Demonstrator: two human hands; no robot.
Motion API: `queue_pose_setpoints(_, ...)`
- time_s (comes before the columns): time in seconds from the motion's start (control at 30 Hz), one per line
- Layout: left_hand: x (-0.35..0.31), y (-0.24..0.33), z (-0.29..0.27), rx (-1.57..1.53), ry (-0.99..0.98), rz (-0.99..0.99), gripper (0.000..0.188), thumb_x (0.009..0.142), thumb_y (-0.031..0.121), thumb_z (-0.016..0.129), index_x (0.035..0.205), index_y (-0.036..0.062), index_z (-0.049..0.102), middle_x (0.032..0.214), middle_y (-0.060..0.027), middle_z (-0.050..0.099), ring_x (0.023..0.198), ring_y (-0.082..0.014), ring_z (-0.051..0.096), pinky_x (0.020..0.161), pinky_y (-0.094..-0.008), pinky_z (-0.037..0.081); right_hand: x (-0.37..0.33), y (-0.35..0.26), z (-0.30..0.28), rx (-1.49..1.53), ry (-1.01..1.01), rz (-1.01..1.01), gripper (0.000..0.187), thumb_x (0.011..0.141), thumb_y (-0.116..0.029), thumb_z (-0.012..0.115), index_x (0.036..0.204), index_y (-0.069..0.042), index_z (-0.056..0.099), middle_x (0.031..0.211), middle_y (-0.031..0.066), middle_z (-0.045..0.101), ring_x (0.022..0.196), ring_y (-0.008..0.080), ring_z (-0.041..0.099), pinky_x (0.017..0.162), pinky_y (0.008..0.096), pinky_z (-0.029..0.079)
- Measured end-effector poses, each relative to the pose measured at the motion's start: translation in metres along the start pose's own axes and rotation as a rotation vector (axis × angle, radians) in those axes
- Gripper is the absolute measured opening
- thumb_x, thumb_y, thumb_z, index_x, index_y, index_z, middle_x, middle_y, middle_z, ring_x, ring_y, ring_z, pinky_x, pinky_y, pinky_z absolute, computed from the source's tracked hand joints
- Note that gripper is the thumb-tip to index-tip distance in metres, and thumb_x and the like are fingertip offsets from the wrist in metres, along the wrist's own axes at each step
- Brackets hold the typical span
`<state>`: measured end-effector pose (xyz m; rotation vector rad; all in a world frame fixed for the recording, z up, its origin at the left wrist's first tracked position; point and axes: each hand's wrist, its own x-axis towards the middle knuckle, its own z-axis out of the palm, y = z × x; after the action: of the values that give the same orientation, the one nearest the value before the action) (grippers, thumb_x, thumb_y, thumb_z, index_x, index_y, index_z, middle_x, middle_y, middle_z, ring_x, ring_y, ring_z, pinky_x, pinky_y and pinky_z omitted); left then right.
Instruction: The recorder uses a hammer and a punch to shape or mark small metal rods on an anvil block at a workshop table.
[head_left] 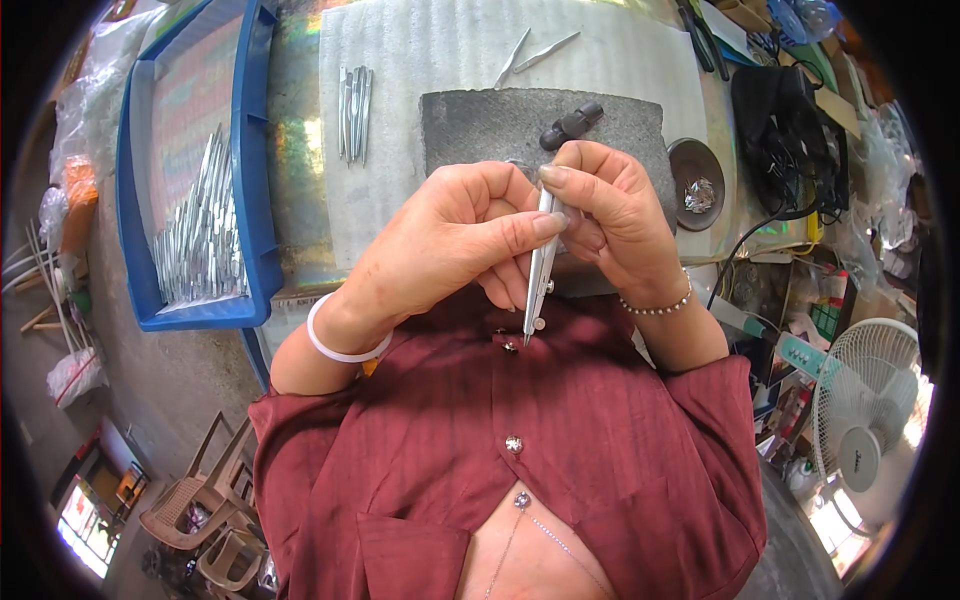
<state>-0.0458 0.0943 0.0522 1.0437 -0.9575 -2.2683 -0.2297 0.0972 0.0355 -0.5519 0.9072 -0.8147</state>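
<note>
In front of my chest I hold a silver metal drawing compass (540, 278) with its points downward and its legs close together. Small round screws stick out along one leg. My left hand (435, 235) presses its thumb against the upper part, fingers curled behind. At the top end, my right hand (622, 205) pinches the compass between thumb and forefinger. What lies inside the curled fingers is hidden. Just beyond my hands, a dark grey block (470, 125) carries a short dark piece with rounded ends, resembling a hammer head (571, 125).
A blue tray (258, 165) at left holds many slim silver pieces (208, 240). Several similar pieces (355, 115) lie bundled on the white foam sheet (400, 60); two lie beyond the block. A brown dish (688, 155) at right contains small metal parts. A white fan (865, 400) stands right.
</note>
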Motion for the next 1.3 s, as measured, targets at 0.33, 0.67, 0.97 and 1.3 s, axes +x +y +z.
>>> queue_pose_setpoints(0.33, 0.008, 0.007, -0.003, 0.101, -0.111, -0.036, 0.015, 0.089, 0.015, 0.06, 0.088, 0.0012, 0.053, 0.067, -0.0021, 0.06, 0.05, -0.0059, 0.058, 0.042, -0.017, 0.045, -0.008, 0.011, -0.002, -0.008, 0.076, -0.153, 0.016, 0.088, -0.015, 0.062, 0.077, -0.005, 0.055, 0.061, 0.0011, 0.054, 0.042, 0.0014, 0.041, 0.036, 0.0155, 0.031)
queue_pose_setpoints(0.67, 0.022, 0.009, -0.004, 0.086, -0.113, -0.056, 0.017, 0.086, 0.013, 0.065, 0.09, 0.001, 0.053, 0.066, -0.0018, 0.059, 0.052, -0.006, 0.057, 0.043, -0.0165, 0.045, -0.001, 0.005, -0.011, 0.028, 0.093, -0.117, 0.016, 0.088, -0.014, 0.061, 0.076, -0.005, 0.055, 0.062, 0.0006, 0.055, 0.042, 0.0021, 0.041, 0.035, 0.0163, 0.031)
queue_pose_setpoints(0.97, -0.006, 0.007, -0.011, 0.326, 0.267, 0.467, 0.018, 0.085, -0.002, 0.06, 0.099, -0.0019, 0.049, 0.08, -0.0061, 0.062, 0.067, -0.0092, 0.061, 0.058, -0.0195, 0.048, 0.015, -0.082, -0.04, -0.3, 0.137, -0.447, 0.019, 0.092, -0.021, 0.054, 0.081, -0.006, 0.056, 0.064, 0.0034, 0.058, 0.043, 0.0033, 0.043, 0.04, 0.0169, 0.035)
queue_pose_setpoints(1.3, -0.008, -0.042, -0.026, 0.707, 0.571, 0.712, 0.017, 0.083, -0.005, 0.061, 0.097, -0.0016, 0.052, 0.088, -0.0094, 0.064, 0.079, -0.013, 0.063, 0.069, -0.0222, 0.05, 0.155, -0.116, -0.202, -1.769, 0.644, -0.516, 0.03, 0.08, -0.027, 0.057, 0.089, 0.001, 0.057, 0.079, 0.0206, 0.063, 0.077, 0.0353, 0.063, 0.067, 0.0413, 0.049)
